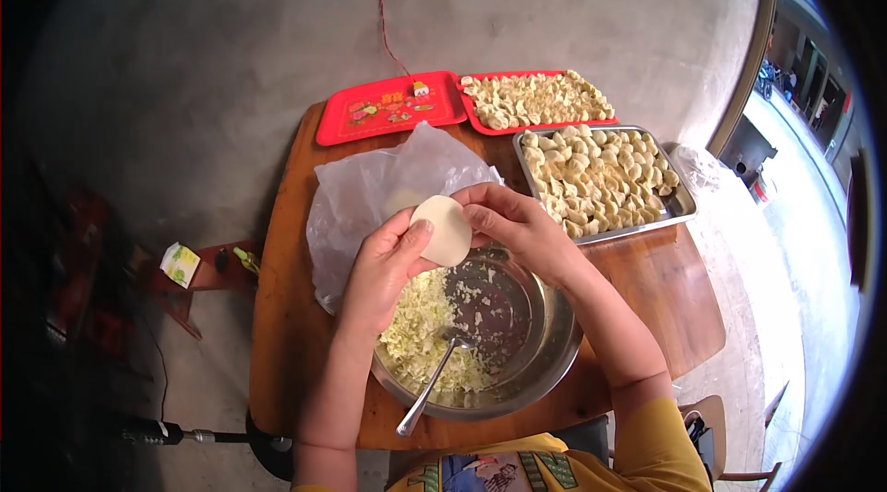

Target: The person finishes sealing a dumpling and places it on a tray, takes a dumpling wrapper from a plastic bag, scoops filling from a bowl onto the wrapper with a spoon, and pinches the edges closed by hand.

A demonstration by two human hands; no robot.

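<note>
Above the far rim of a metal bowl, my left hand [395, 256] pinches a round, pale dumpling wrapper [443, 231] between thumb and fingers. My right hand [513, 222] grips the wrapper's right edge, its fingertips partly hidden behind it. Below both hands, the metal bowl [554, 344] holds chopped pale-green cabbage filling [416, 330], heaped toward the left. A metal spoon [432, 386] rests in the filling, its handle over the near rim. Behind my hands lies a crumpled clear plastic bag [356, 192]; what is in it is hard to make out.
Dumplings fill a metal tray [686, 201] at the right and a red tray [494, 130] behind it. Another red tray [342, 127] at the back left bears a small yellow-and-white item. The wooden table [277, 344] stands near a grey wall. A low stool [212, 272] is at the left.
</note>
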